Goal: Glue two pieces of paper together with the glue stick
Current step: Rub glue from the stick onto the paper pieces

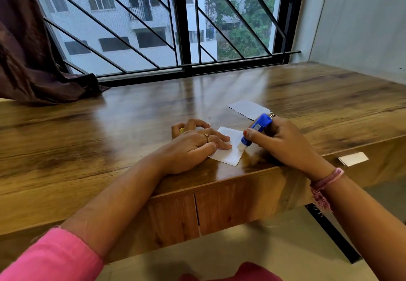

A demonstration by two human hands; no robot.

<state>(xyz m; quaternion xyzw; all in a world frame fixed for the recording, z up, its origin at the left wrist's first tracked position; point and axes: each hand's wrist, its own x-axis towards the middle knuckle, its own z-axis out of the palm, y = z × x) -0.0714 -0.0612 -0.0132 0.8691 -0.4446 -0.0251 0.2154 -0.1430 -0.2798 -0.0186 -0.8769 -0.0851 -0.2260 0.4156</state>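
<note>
A person's left hand (197,146) lies flat, fingers (222,142) spread on a white paper piece (230,151) to pin it to the wooden worktop (131,115). The right hand (283,144) grips a blue glue stick (256,130), its tip pressed onto the paper just beyond those fingertips. The second paper piece (249,109) waits behind the right hand.

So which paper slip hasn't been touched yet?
Start at the glossy wooden desk under the barred window. Beyond the right hand holding the blue glue stick lies a small white paper rectangle. Unlike the near white paper, no hand rests on it.
</note>
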